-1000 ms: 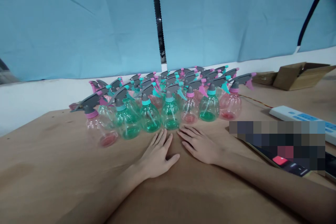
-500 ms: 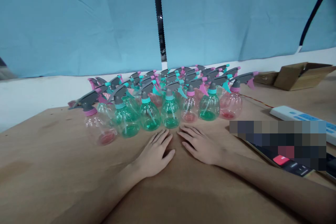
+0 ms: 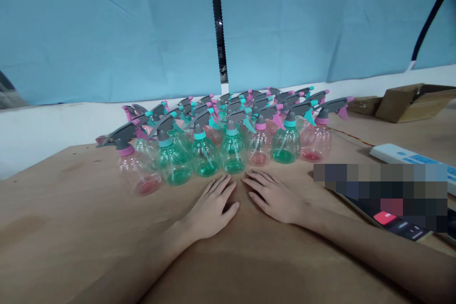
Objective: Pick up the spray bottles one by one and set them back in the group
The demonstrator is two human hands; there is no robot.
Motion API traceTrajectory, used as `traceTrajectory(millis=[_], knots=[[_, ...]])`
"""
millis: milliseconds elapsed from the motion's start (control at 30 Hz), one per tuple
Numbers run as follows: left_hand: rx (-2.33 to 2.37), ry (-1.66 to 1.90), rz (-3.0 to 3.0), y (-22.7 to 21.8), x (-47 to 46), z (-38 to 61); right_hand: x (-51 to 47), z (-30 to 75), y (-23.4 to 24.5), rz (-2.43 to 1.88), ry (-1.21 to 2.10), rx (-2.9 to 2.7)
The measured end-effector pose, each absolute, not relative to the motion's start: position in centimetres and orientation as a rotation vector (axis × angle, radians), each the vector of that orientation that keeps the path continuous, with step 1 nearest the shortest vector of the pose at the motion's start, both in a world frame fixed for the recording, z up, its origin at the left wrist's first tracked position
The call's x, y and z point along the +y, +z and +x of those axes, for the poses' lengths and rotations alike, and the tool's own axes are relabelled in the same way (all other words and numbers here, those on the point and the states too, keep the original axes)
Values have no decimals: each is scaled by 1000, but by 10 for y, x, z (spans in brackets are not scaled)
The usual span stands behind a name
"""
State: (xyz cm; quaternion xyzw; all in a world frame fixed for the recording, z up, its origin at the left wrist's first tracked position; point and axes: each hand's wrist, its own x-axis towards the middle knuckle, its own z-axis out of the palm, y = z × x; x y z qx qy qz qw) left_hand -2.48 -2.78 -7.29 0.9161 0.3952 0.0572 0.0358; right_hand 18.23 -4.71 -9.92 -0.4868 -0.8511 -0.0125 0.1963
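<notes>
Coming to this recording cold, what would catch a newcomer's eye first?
Most likely the crowd of pink and green spray bottles across the middle of the wooden table. Just in front of them, the left hand and right hand lie palm down, holding nothing. Behind, a blue sheet fills the upper view.

We see turquoise-collared, round, translucent green plastic spray bottles (image 3: 205, 157) and pink-collared, round, translucent pink plastic spray bottles (image 3: 259, 148), all grey-headed, their colour deepest at the base, standing crowded together across the frame's centre.
</notes>
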Motion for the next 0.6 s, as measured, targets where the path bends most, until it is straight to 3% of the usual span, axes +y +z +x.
traceTrajectory(millis=[600], knots=[[1207,183,2838,-74,-27,-25,-48,182,-97,-1376,-35,-2392]])
